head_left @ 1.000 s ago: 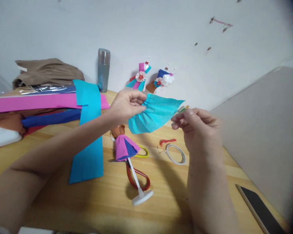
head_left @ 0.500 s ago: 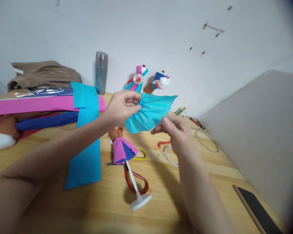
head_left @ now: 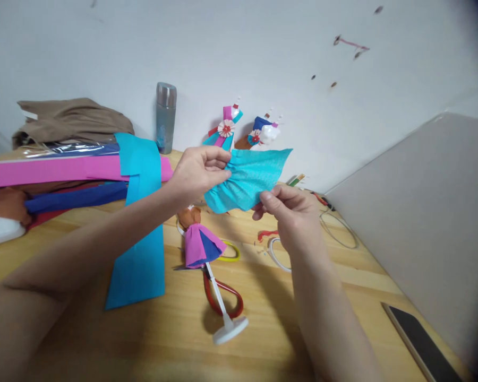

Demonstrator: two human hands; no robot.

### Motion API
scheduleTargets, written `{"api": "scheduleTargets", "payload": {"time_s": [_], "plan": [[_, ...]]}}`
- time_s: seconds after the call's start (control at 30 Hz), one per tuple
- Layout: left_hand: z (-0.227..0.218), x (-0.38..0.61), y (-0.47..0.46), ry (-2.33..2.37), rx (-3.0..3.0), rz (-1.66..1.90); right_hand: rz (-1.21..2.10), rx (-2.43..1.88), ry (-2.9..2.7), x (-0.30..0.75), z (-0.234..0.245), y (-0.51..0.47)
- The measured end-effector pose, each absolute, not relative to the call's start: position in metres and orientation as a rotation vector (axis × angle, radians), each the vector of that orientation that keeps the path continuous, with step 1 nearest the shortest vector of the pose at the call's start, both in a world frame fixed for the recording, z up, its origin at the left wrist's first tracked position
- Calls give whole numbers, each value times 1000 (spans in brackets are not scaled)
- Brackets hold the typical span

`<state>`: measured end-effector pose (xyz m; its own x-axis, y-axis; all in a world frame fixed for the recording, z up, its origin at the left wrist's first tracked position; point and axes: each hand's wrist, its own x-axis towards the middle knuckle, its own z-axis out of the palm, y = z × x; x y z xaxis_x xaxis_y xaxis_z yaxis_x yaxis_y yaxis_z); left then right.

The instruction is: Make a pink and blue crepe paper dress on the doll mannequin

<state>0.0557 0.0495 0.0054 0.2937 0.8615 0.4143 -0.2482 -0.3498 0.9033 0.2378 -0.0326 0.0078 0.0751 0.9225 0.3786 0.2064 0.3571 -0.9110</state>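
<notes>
Left hand [head_left: 201, 170] pinches gathered end of turquoise piece [head_left: 257, 172] | right hand [head_left: 290, 209] pinches its lower right edge, thumb uppermost | piece aloft over table [head_left: 175, 345] | forearms [head_left: 131, 231] angled inward | step: seemingly pleating and fanning | next move likely calls for firm left pinch, light right touch

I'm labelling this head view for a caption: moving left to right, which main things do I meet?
Brown cloth → flask → left hand → gathered turquoise piece → right hand → phone.
</notes>
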Motion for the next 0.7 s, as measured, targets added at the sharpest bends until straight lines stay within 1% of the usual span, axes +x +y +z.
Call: {"api": "scheduleTargets", "payload": {"time_s": [0.17, 0.57, 0.7], "plan": [[6, 57, 45, 583, 1503, 1236, 797, -1103, -1489, 237, 3, -30], [6, 57, 46, 595, 1458, 1276, 512, -1216, -1470, 234, 12, -40], [5, 56, 48, 602, 1463, 1262, 532, -1218, -1529, 232, 11, -40]]}}
